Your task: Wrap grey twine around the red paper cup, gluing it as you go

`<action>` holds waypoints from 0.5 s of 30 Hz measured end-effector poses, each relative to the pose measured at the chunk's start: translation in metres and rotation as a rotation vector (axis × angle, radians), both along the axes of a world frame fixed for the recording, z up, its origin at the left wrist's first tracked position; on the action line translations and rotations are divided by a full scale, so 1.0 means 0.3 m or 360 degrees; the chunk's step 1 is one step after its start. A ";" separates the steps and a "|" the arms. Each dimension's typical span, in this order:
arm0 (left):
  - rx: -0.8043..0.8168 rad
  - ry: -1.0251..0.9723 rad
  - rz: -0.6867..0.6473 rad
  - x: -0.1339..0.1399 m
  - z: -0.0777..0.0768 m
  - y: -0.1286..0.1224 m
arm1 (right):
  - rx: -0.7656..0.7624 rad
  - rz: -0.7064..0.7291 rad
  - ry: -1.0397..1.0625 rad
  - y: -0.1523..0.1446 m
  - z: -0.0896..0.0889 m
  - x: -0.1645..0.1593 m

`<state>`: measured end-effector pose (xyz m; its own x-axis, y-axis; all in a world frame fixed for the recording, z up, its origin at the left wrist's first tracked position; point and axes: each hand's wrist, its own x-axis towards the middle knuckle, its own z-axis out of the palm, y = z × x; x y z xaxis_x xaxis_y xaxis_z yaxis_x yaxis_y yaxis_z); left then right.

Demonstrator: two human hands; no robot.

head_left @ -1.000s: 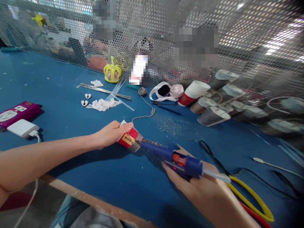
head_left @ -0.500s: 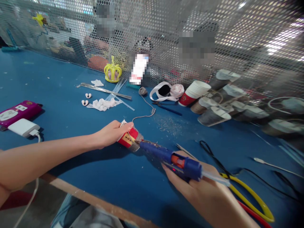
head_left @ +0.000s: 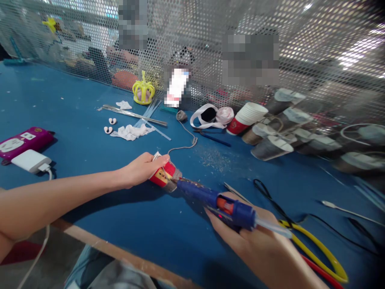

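My left hand (head_left: 146,168) is closed round a red paper cup (head_left: 161,178) that lies tilted on its side, its lower end wrapped in grey cord. In my right hand (head_left: 249,237) is a blue hot glue gun (head_left: 207,196), its small red light lit and a clear glue stick (head_left: 273,226) poking out of the back. The gun's nozzle is at the cord-wrapped end of the cup; whether it touches, I cannot tell. Grey cord (head_left: 183,147) runs from the cup back to a small ball of cord (head_left: 181,116).
Behind stand a yellow crown-shaped piece (head_left: 143,91), stacked paper cups (head_left: 248,116) and several cord-wrapped cups (head_left: 272,147). Dark-handled pliers (head_left: 213,137) lie before them. A purple power strip (head_left: 27,142) is at left; yellow-handled cutters (head_left: 319,249) and black cable (head_left: 267,196) at right. A perforated metal screen (head_left: 204,52) closes the back.
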<state>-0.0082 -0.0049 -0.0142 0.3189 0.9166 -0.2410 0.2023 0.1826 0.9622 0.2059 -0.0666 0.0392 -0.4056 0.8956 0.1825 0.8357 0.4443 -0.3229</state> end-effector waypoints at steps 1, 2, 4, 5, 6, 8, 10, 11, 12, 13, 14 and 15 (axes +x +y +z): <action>-0.0002 0.0002 0.0003 0.000 0.000 0.000 | -0.0006 -0.0004 -0.0002 -0.001 0.000 -0.001; -0.0003 0.0005 0.0006 0.000 0.000 0.000 | -0.0009 -0.0005 -0.0003 -0.001 0.000 -0.001; -0.0011 0.0012 0.0009 0.000 0.001 -0.001 | -0.0009 -0.0006 -0.0009 -0.002 -0.001 -0.001; -0.0017 0.0016 0.0011 0.000 0.002 -0.001 | -0.0005 -0.0009 -0.0013 -0.002 -0.002 -0.002; -0.0023 0.0017 0.0014 0.000 0.002 -0.001 | 0.0000 -0.0012 -0.0017 -0.001 -0.002 -0.002; -0.0033 0.0011 0.0017 -0.001 0.003 -0.002 | 0.0009 -0.0011 -0.0014 0.000 -0.001 -0.004; -0.0035 -0.0009 0.0015 -0.001 0.004 -0.002 | 0.0010 0.0006 0.0002 0.002 0.002 -0.006; -0.0035 -0.0023 0.0012 -0.001 0.005 -0.003 | 0.0009 0.0014 0.0013 0.002 0.003 -0.006; -0.0035 -0.0035 0.0007 -0.001 0.005 -0.003 | 0.0008 0.0018 0.0024 0.002 0.003 -0.006; -0.0036 -0.0045 0.0004 0.000 0.005 -0.003 | 0.0008 0.0020 0.0033 0.002 0.002 -0.005; -0.0037 -0.0052 0.0002 0.000 0.005 -0.002 | 0.0005 0.0022 0.0038 0.002 -0.002 -0.003; -0.0037 -0.0057 0.0001 0.000 0.005 -0.002 | 0.0008 0.0020 0.0043 0.002 -0.007 0.000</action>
